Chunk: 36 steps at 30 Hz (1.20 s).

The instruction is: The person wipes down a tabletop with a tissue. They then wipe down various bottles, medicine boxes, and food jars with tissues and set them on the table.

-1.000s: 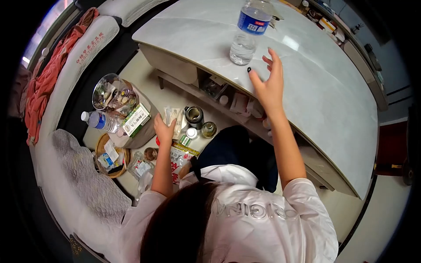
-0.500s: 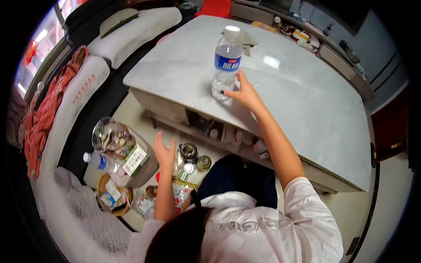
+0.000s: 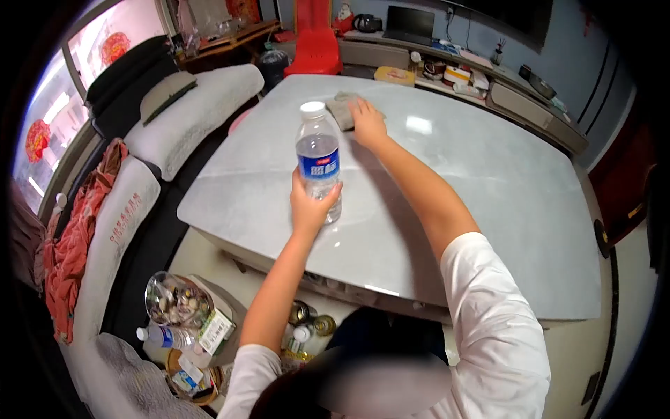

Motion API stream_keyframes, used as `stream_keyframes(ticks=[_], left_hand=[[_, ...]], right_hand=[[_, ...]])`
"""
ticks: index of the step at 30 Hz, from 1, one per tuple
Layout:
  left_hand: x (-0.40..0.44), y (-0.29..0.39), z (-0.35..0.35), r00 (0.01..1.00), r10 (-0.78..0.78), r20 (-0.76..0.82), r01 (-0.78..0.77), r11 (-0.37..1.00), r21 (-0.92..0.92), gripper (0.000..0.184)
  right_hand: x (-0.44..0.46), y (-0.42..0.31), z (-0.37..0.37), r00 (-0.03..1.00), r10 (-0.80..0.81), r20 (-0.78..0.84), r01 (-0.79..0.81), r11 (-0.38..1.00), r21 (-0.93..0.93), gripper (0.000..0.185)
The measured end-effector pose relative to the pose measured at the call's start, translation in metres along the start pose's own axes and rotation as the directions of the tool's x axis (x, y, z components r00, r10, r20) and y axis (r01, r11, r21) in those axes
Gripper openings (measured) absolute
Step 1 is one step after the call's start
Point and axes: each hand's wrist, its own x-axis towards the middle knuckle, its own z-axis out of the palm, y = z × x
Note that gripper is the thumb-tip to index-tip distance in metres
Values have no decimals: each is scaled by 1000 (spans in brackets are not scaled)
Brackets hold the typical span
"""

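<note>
Head view: A left hand (image 3: 311,207) wraps around a capped bottle (image 3: 319,159) at frame center; at upper center, the right hand (image 3: 369,126) touches a gray cloth (image 3: 339,112), its grip unclear.

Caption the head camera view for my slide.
Left hand around a white-capped plastic bottle, right hand on a crumpled cloth, marbled tabletop beneath.

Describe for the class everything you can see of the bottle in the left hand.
The bottle is clear, apparently plastic, with a white cap in place and a blue label bearing white characters and a small red patch. It is roughly upright over the near part of the table. The left hand grips its lower part, below the label. How full it is, and whether its base touches the table, I cannot tell.
</note>
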Motion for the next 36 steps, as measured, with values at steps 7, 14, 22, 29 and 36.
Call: stream_keyframes(ticks=[7,14,22,29,36], left_hand=[[8,-8,-2,999,-12,-39,13,999,31,75],[5,-10,-2,999,-27,-31,27,1000,-9,73],[-2,-22,1,993,117,-32,-117,993,-8,78],[-3,-21,1,983,185,5,-184,977,111,77],[3,-44,0,980,184,75,-190,978,81,79]], right_hand=[[22,30,49,962,-120,-246,133,990,37,17],[10,-33,-91,936,353,-9,-209,574,792,22],[-52,-111,-137,933,181,310,-201,-455,868,24],[-108,-107,-95,890,295,348,-324,-127,937,24],[-51,-94,-141,921,215,325,-250,-315,916,22]])
